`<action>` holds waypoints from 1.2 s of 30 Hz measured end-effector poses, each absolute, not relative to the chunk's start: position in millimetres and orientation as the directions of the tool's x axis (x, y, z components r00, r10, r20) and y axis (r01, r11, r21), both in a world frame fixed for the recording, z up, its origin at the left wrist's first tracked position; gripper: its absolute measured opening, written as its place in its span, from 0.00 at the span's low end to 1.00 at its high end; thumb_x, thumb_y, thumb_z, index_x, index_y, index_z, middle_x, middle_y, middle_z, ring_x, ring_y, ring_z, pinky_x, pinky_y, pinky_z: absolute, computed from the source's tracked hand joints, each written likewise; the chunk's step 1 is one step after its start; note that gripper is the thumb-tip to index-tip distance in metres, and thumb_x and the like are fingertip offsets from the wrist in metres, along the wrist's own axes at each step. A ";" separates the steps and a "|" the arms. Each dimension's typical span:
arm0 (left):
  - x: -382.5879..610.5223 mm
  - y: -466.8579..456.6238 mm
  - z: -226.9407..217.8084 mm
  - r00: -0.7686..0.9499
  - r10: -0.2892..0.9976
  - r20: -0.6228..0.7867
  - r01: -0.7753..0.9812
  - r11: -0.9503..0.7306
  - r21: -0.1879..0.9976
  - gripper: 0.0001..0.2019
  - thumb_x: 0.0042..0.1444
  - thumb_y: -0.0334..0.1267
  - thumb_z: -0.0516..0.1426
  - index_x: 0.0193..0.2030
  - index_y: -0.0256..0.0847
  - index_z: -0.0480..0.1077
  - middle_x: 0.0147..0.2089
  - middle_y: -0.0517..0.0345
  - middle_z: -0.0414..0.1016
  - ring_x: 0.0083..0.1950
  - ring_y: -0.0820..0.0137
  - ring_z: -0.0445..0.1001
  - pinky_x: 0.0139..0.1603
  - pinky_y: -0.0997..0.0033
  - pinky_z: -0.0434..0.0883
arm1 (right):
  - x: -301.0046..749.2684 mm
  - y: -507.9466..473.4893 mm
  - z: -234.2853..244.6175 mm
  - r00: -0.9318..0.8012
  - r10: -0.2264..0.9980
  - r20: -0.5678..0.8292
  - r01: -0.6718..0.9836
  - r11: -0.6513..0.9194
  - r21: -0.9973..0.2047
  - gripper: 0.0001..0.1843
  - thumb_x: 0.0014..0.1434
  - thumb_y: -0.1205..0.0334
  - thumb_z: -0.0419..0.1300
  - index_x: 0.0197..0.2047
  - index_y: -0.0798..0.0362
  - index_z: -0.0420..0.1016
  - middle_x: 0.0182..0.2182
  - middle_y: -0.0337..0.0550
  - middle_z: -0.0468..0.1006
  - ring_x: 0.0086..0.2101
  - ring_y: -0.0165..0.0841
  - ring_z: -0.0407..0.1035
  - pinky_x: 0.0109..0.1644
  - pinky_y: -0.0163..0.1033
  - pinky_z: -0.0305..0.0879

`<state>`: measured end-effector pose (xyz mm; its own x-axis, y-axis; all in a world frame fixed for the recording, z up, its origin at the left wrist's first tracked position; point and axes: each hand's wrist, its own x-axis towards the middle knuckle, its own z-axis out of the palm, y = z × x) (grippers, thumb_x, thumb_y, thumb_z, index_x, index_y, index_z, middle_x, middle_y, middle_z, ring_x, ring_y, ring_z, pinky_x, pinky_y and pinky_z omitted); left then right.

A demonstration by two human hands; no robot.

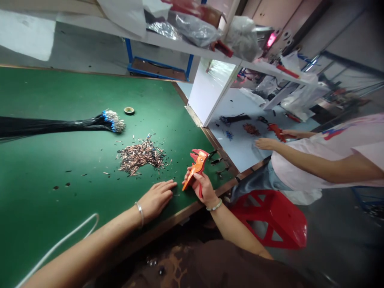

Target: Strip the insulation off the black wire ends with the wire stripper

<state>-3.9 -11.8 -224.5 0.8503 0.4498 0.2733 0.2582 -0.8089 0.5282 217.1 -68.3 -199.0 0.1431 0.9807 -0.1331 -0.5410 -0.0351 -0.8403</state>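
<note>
My right hand [201,185] is wrapped round the handles of an orange and red wire stripper [198,162], its jaws pointing up and away from me. Flat on the green table lies my left hand [158,196], palm down with fingers stretched toward the stripper. I see nothing held in it, though its underside is hidden. Beyond the hands sits a loose pile of copper-coloured wire scraps [139,156], with bits scattered around it. A long bundle of black wires [60,127] with blue and silver ends lies farther left.
A roll of tape [129,111] lies behind the scraps. A white cable [60,248] crosses the near left. A white shelf panel [210,92] stands at the table's right end. To the right, a co-worker [324,152] holds another red tool near a red stool [273,218].
</note>
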 end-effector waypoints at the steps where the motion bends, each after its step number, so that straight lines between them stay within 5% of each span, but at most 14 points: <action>1: -1.0 -10.8 -228.3 0.859 0.450 0.242 0.285 -0.814 0.506 0.14 0.66 0.35 0.45 0.40 0.41 0.71 0.64 0.51 0.68 0.67 0.64 0.62 0.65 0.53 0.64 | 216.9 -68.8 -200.9 0.149 0.979 -0.139 -0.556 -0.034 -0.830 0.15 0.58 0.60 0.61 0.48 0.54 0.73 0.38 0.44 0.74 0.38 0.36 0.71 0.47 0.50 0.73; 8: -11.4 54.6 -224.2 0.722 0.648 0.243 0.529 -0.743 0.410 0.15 0.65 0.36 0.43 0.38 0.38 0.71 0.65 0.44 0.66 0.69 0.59 0.60 0.64 0.47 0.63 | 216.7 -70.0 -207.2 0.174 0.977 -0.119 -0.590 0.006 -0.807 0.15 0.57 0.60 0.62 0.48 0.54 0.73 0.38 0.44 0.75 0.37 0.36 0.72 0.46 0.52 0.74; 16: 31.1 3.6 -230.4 0.881 0.416 0.224 0.289 -0.850 0.441 0.14 0.65 0.35 0.45 0.42 0.42 0.73 0.66 0.52 0.66 0.69 0.67 0.59 0.68 0.53 0.60 | 211.7 -72.1 -212.6 0.199 0.977 -0.080 -0.563 0.047 -0.825 0.16 0.56 0.61 0.63 0.48 0.54 0.72 0.36 0.44 0.75 0.36 0.36 0.73 0.44 0.49 0.74; 23: 8.5 57.0 -221.1 0.735 0.605 0.307 0.481 -0.783 0.394 0.17 0.64 0.38 0.43 0.39 0.38 0.72 0.63 0.43 0.69 0.68 0.60 0.62 0.65 0.48 0.63 | 212.4 -70.7 -211.3 0.200 0.978 -0.065 -0.581 0.065 -0.811 0.16 0.55 0.61 0.64 0.47 0.55 0.72 0.37 0.44 0.75 0.36 0.35 0.72 0.44 0.50 0.75; 26: -18.2 33.6 -216.3 0.731 0.571 0.373 0.418 -0.807 0.417 0.16 0.65 0.40 0.44 0.44 0.41 0.72 0.64 0.48 0.67 0.67 0.61 0.63 0.66 0.55 0.64 | 211.8 -71.1 -211.2 0.206 0.976 -0.067 -0.591 0.069 -0.804 0.16 0.55 0.61 0.64 0.46 0.55 0.72 0.36 0.44 0.75 0.36 0.35 0.72 0.44 0.50 0.75; 30: -59.0 0.6 -237.0 0.760 0.592 0.268 0.396 -0.749 0.532 0.21 0.65 0.44 0.46 0.63 0.46 0.63 0.62 0.55 0.70 0.57 0.68 0.74 0.58 0.71 0.72 | 211.9 -70.3 -212.4 0.199 0.977 -0.071 -0.599 0.064 -0.798 0.16 0.54 0.61 0.65 0.46 0.56 0.73 0.36 0.44 0.75 0.36 0.35 0.72 0.42 0.49 0.76; 36: -67.5 41.7 -249.0 0.665 0.673 0.322 0.464 -0.711 0.529 0.22 0.64 0.48 0.46 0.58 0.43 0.68 0.60 0.49 0.73 0.56 0.62 0.75 0.58 0.62 0.72 | 212.5 -69.0 -213.1 0.188 0.980 -0.064 -0.585 0.059 -0.809 0.16 0.55 0.62 0.64 0.46 0.57 0.73 0.36 0.45 0.75 0.36 0.36 0.73 0.43 0.49 0.76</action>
<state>-67.5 41.7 -249.0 0.6652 0.6735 0.3224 0.4637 -0.7111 0.5285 212.5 -69.0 -213.1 0.1880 0.9801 -0.0643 -0.5852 0.0592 -0.8087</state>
